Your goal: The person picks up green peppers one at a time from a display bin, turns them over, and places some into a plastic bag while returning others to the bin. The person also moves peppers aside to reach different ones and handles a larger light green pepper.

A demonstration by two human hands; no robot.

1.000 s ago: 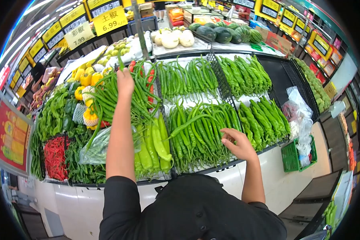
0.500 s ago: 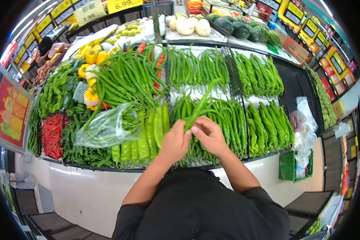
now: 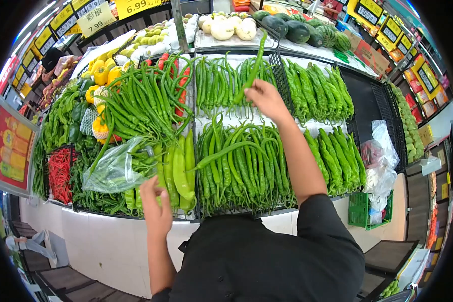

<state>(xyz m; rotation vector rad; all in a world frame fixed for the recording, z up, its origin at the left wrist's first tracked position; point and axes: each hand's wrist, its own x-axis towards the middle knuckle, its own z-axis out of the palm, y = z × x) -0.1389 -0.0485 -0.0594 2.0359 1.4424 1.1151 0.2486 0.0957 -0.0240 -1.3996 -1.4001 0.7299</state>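
My right hand (image 3: 266, 100) reaches out over the rear row of long green peppers (image 3: 221, 83), pinching one green chili pepper (image 3: 257, 63) that points up and away from me. Low on the left, my left hand (image 3: 156, 204) holds nothing, its fingers loosely bent and the thumb apart. Beside it lie broad light-green peppers (image 3: 180, 173) and a clear plastic bag (image 3: 110, 171) with some green peppers at its mouth. In the front row of long peppers (image 3: 246, 176), one curved pepper (image 3: 231, 151) rests crosswise on top.
A loose heap of green chilies (image 3: 143, 103) covers the display's left middle, near yellow bell peppers (image 3: 100, 75) and red chilies (image 3: 59, 171). Black dividers (image 3: 282, 80) separate the sections. A green crate (image 3: 358, 209) with plastic bags (image 3: 380, 161) stands at right. Watermelons (image 3: 299, 31) lie behind.
My hands have separated. The right carried the green chili pepper forward to the rear row; the left let go of it and moved left, down beside the light-green peppers.
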